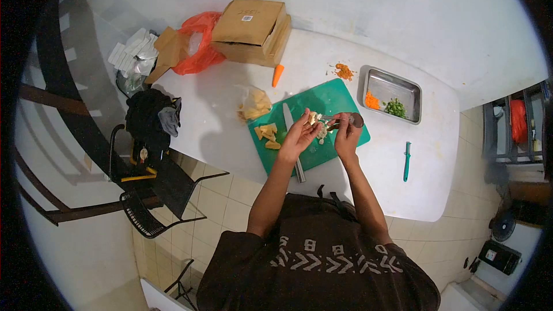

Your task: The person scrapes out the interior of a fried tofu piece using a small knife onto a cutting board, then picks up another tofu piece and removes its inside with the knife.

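Note:
Over the green cutting board (337, 95), my left hand (297, 138) holds a small piece of what looks like fried tofu (313, 118), golden outside and white within. My right hand (345, 141) grips a spoon (356, 120), its round end sticking out to the right and its thin metal end reaching the piece. White crumbs (322, 137) lie on the board below my hands. A knife (288, 116) rests on the board, partly hidden by my left hand and forearm. Left of it are several golden tofu pieces (266, 132), beside a clear plastic bag (253, 101) of similar pieces.
A metal tray (406, 84) at right holds chopped orange and green vegetables. Nearby on the white table (380, 190) are a green peeler (408, 161), orange peelings (344, 71) and a carrot (277, 75). Cardboard boxes (249, 23) and a red bag (199, 63) stand behind; a black chair (167, 187) is left.

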The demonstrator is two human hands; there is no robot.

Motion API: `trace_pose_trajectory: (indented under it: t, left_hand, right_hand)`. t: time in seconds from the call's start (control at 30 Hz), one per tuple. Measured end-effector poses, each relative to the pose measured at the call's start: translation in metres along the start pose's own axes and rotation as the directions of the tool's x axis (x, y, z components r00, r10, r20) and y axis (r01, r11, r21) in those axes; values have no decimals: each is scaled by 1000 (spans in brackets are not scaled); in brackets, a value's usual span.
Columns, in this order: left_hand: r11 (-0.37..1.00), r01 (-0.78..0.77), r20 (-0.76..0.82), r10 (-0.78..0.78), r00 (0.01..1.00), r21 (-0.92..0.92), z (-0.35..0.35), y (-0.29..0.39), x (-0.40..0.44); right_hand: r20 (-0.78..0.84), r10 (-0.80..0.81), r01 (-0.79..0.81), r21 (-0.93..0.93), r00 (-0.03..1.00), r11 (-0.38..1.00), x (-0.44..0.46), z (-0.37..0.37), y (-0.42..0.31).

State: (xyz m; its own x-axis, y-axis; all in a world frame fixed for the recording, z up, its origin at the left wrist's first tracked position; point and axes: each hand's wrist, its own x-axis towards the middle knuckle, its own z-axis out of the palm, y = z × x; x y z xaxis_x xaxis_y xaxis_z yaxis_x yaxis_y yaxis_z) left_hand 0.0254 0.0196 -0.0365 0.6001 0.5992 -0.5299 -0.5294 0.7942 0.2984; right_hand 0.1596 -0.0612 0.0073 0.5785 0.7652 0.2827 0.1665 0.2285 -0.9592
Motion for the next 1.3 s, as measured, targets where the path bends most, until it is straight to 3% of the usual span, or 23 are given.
trace_pose_trajectory:
  t: [0.17, 0.3, 0.47, 0.63, 0.7, 0.8, 0.87, 1.0, 1.07, 1.1, 1.17, 1.3]
  left_hand:
    - [1000, 18, -7, -18, 1000, 25, -5, -1, 5]
    - [999, -37, 93, 33, 995, 35, -12, -2, 8]
    - [994, -52, 85, 44, 995, 98, -9, 6, 1]
    - [995, -83, 225, 68, 972, 58, -11, 8, 2]
    - [995, -80, 208, 67, 976, 57, -10, 8, 4]
    - [994, -94, 204, 80, 976, 60, -10, 8, 5]
    - [992, -107, 215, 91, 972, 64, -9, 7, 5]
    - [993, -117, 220, 109, 969, 25, -10, 5, 8]
    - [993, -116, 208, 112, 972, 3, -8, 5, 8]
    - [992, -127, 209, 122, 970, 10, -6, 4, 7]
    - [991, -135, 211, 128, 969, 18, -3, 3, 6]
    - [987, -159, 229, 147, 962, 35, -6, 3, 9]
  right_hand:
    - [23, 102, -103, 46, 995, 994, -2, 1, 2]
    - [-39, 68, -67, 25, 997, 997, 0, 0, -3]
    - [101, 59, -36, -217, 993, 976, -4, -10, -1]
    - [82, 26, -12, -170, 996, 985, -6, -10, -8]
    - [92, 43, -25, -192, 995, 981, -6, -8, -9]
    - [5, -10, 10, -68, 1000, 998, -7, -6, -9]
    - [96, 21, -10, -111, 995, 994, -7, -10, -9]
    - [109, 61, -47, -122, 992, 991, -6, -11, -8]
    - [-2, 55, -55, -4, 999, 998, -7, -6, -11]
    - [-2, 55, -55, -4, 998, 998, -7, -8, -7]
    - [133, 43, -17, -191, 990, 982, -7, -12, 2]
    - [48, 31, -25, -115, 998, 993, -6, -8, -9]
